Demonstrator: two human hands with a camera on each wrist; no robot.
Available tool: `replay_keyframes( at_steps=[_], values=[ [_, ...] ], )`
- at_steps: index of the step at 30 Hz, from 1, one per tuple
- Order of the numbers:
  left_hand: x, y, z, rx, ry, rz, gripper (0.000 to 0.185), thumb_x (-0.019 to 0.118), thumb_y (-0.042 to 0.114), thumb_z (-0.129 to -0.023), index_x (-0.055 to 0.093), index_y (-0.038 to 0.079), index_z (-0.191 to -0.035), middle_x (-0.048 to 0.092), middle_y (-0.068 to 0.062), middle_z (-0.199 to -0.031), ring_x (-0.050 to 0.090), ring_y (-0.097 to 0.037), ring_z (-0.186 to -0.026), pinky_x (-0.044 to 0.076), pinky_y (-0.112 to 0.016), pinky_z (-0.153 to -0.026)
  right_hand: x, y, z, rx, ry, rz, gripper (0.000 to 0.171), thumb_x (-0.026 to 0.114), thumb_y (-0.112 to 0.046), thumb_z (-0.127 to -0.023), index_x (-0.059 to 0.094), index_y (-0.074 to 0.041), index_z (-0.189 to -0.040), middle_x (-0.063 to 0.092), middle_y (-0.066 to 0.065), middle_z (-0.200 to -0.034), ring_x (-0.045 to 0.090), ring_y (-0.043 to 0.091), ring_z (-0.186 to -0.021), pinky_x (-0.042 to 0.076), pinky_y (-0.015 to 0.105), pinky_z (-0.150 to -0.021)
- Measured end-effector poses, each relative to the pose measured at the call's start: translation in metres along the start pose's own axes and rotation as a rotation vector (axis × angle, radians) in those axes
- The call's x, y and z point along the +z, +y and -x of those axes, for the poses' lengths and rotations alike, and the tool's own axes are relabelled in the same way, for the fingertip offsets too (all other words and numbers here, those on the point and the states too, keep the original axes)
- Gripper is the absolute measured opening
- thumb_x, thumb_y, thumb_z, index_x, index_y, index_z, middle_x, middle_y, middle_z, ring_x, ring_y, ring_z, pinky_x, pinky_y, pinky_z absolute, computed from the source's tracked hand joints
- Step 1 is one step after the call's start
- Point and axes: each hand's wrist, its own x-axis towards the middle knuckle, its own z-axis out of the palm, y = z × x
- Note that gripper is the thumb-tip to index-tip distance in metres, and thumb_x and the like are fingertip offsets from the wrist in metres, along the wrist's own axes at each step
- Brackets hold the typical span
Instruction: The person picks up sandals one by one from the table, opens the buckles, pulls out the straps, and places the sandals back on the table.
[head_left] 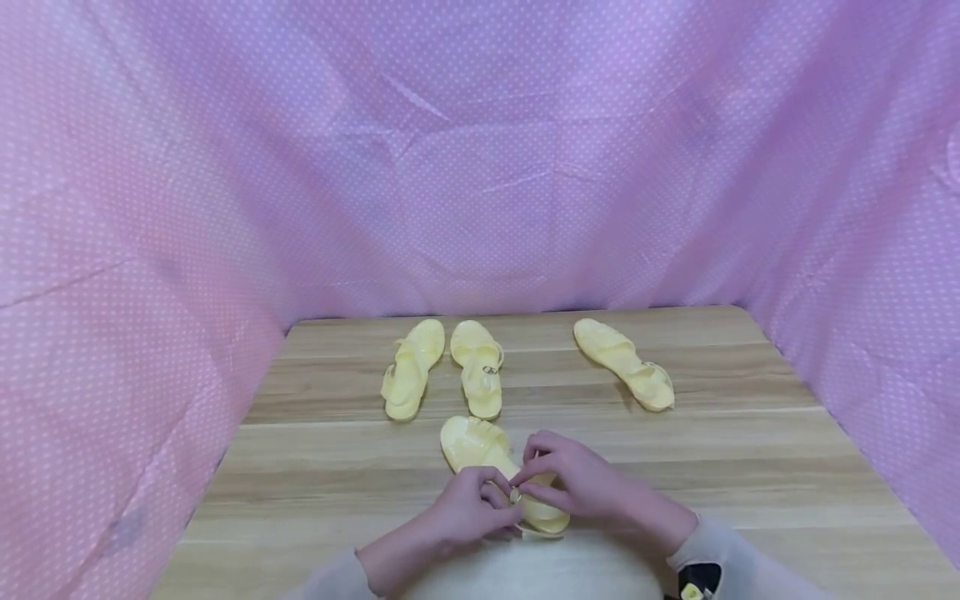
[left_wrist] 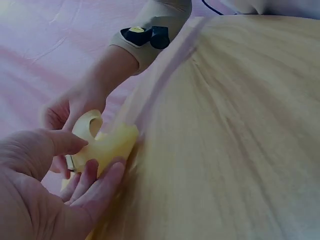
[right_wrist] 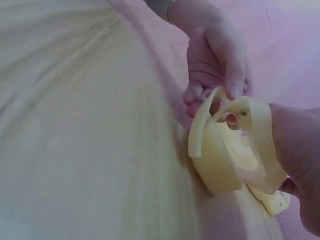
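Hands are meeting low in the frame's centre: the left hand [head_left: 468, 504] and right hand [head_left: 573, 479] are both pinching the strap of a yellow sandal [head_left: 480, 450] lying on the worktop [head_left: 750, 467], each grip clamped on it. Three more sandals [head_left: 480, 367] are lying above, mid-frame.

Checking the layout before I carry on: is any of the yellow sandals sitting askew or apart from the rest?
Yes. The right-hand sandal lies alone and angled at the table's far right, while two sandals sit side by side. The fourth sandal lies slanted under the left hand and right hand, which pinch its strap.
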Motion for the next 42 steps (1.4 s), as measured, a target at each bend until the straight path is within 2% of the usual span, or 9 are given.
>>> replay_keyframes(
  at_steps=[3,7,10,16,21,25,29,34,42],
  values=[
    [-0.003,0.003,-0.001,-0.047,-0.028,0.056,0.023,0.078,0.000,-0.089,0.062,-0.002,-0.104,0.077,-0.016,-0.079,0.076,-0.021,-0.065,0.066,-0.033,-0.065,-0.004,0.004,-0.007,0.006,-0.058,-0.069,0.010,0.079,-0.021,-0.097,0.083,-0.022,-0.106,0.067,-0.007,-0.097,0.061,0.003,-0.092,0.054,0.015,-0.081],
    [-0.009,0.009,0.000,-0.067,-0.033,-0.011,0.017,0.079,0.005,-0.090,0.066,0.000,-0.101,0.071,-0.005,-0.068,0.064,-0.010,-0.056,0.056,-0.023,-0.055,-0.012,0.011,-0.021,0.008,-0.192,-0.189,0.011,0.079,-0.018,-0.097,0.083,-0.020,-0.106,0.071,-0.004,-0.096,0.067,0.008,-0.089,0.057,0.015,-0.080],
    [-0.010,0.011,0.001,-0.042,-0.014,-0.086,0.017,0.083,0.011,-0.089,0.070,0.003,-0.097,0.068,0.002,-0.064,0.057,-0.007,-0.054,0.045,-0.018,-0.052,-0.017,0.017,-0.029,-0.020,-0.284,-0.234,0.009,0.079,-0.018,-0.097,0.083,-0.020,-0.104,0.073,-0.005,-0.097,0.069,0.010,-0.087,0.058,0.017,-0.076],
    [-0.007,0.009,0.004,0.105,0.040,-0.314,0.026,0.089,0.025,-0.086,0.069,0.009,-0.091,0.069,0.003,-0.060,0.059,-0.005,-0.051,0.043,-0.018,-0.046,-0.021,0.021,-0.041,-0.042,-0.433,-0.263,0.007,0.080,-0.021,-0.096,0.082,-0.020,-0.102,0.074,-0.009,-0.099,0.069,0.011,-0.084,0.058,0.017,-0.073],
    [-0.007,0.009,0.002,0.227,0.086,-0.391,0.025,0.091,0.024,-0.084,0.071,0.008,-0.085,0.068,0.005,-0.059,0.059,0.000,-0.051,0.047,-0.017,-0.047,-0.023,0.023,-0.048,-0.045,-0.509,-0.276,0.007,0.082,-0.016,-0.093,0.079,-0.017,-0.100,0.075,-0.007,-0.096,0.067,0.014,-0.083,0.054,0.013,-0.074],
    [-0.006,0.007,0.001,0.299,0.123,-0.429,0.022,0.090,0.023,-0.084,0.075,0.008,-0.079,0.069,0.005,-0.061,0.057,0.004,-0.053,0.049,-0.016,-0.050,-0.021,0.024,-0.050,-0.023,-0.559,-0.285,0.010,0.082,-0.012,-0.091,0.075,-0.017,-0.097,0.073,-0.008,-0.093,0.064,0.008,-0.084,0.053,0.013,-0.076],
    [-0.002,0.004,0.001,0.333,0.157,-0.426,0.025,0.091,0.026,-0.083,0.076,0.009,-0.075,0.072,0.003,-0.061,0.060,0.007,-0.054,0.052,-0.016,-0.050,-0.015,0.024,-0.047,-0.021,-0.537,-0.258,0.017,0.082,-0.009,-0.083,0.071,-0.019,-0.091,0.067,-0.010,-0.087,0.057,-0.001,-0.082,0.050,0.010,-0.073],
    [0.001,0.002,0.001,0.354,0.190,-0.405,0.026,0.095,0.027,-0.078,0.078,0.008,-0.072,0.076,0.000,-0.065,0.066,0.008,-0.059,0.057,-0.017,-0.055,-0.003,0.025,-0.040,-0.093,-0.433,-0.194,0.023,0.082,-0.010,-0.072,0.064,-0.019,-0.083,0.060,-0.011,-0.079,0.051,-0.002,-0.074,0.036,0.003,-0.068],
    [0.003,0.004,-0.002,0.333,0.190,-0.397,0.022,0.098,0.022,-0.073,0.079,0.010,-0.071,0.076,0.003,-0.064,0.066,0.007,-0.056,0.059,-0.019,-0.055,0.006,0.028,-0.029,-0.249,-0.247,-0.146,0.027,0.080,-0.010,-0.067,0.061,-0.018,-0.084,0.060,-0.009,-0.081,0.058,0.004,-0.078,0.038,0.001,-0.076]
  ],
)
